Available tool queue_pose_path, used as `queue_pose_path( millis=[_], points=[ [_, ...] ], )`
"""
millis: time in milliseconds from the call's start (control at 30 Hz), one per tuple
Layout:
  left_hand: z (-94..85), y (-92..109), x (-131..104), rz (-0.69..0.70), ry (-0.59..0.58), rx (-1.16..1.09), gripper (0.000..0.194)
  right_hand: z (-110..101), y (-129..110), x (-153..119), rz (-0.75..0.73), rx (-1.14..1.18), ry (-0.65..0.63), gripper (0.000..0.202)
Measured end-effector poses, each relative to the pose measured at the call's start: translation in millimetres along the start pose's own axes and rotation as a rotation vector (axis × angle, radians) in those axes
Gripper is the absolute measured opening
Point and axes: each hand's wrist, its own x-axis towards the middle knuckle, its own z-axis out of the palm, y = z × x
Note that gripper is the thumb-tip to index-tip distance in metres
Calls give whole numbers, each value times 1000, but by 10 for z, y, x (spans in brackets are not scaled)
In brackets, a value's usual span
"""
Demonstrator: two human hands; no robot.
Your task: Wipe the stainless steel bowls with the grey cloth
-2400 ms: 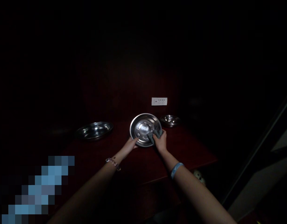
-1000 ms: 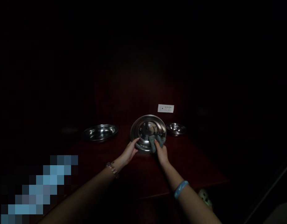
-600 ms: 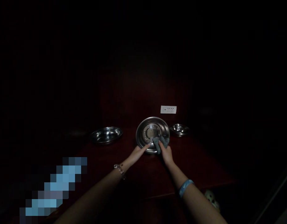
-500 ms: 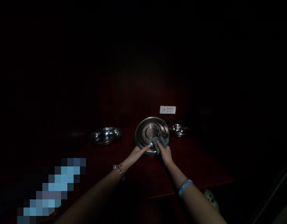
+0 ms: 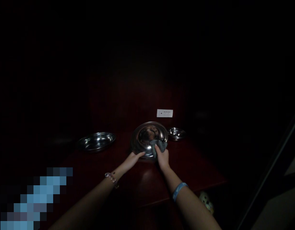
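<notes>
A round stainless steel dish [image 5: 140, 143] is held tilted up above the dark red table, its face toward me. My left hand [image 5: 130, 160] grips its lower left rim, thumb on the near face and the other fingers hidden behind. My right hand [image 5: 163, 158] is closed around a grey-green cloth [image 5: 159, 146], which presses on the dish's lower right part. The thumb lies over the cloth. Whether the dish's inner side or underside faces me is hard to tell in the dim light.
On the table [image 5: 185, 172], a wide steel dish [image 5: 97, 142] stands at the left and smaller steel bowls [image 5: 176, 133] at the right. A white socket panel [image 5: 165, 113] is on the back wall. A pale spotted object [image 5: 206, 201] shows below the table's right edge.
The view has swung slightly right, so everything sits further left. The dish's face has turned and reflects differently. Both hands keep their hold, the cloth still at the lower right.
</notes>
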Motion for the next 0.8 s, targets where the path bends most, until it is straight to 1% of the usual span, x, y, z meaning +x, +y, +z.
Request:
queue_pose_path(
  millis=[100, 200, 267, 367, 467, 533, 567, 633, 700, 733, 800],
  points=[
    [-23, -60, 52, 30, -3, -3, 47, 10, 8, 20, 4, 30, 23, 46],
    [-80, -127, 129, 98, 0, 14, 46, 18, 18, 43, 39, 148, 46, 49],
    [-125, -148, 162, 153, 26, 38, 45, 20, 23, 57, 47, 219, 55, 48],
    [-172, -124, 144, 182, 67, 138, 41, 16, 28, 67, 41, 244, 45, 45],
    [-166, -48, 65, 192, 44, 217, 44, 6, 37, 66, 72, 219, 28, 43],
    [-138, 3, 7, 223, 8, 229, 48, 6, 45, 58, 102, 228, 11, 42],
    [-121, 21, -21, 236, -30, 236, 50, 9, 48, 51, 116, 241, -6, 42],
    [-94, 33, -71, 220, -168, 267, 55, 23, 49, 34, 142, 276, -67, 42],
    [-83, 10, -112, 142, -317, 301, 60, 43, 45, 12, 170, 303, -162, 41],
    [-83, -12, -127, 92, -355, 307, 62, 53, 41, 2, 181, 308, -207, 40],
    [-88, -68, -139, 8, -349, 302, 66, 69, 35, -12, 199, 309, -260, 39]
  ],
)
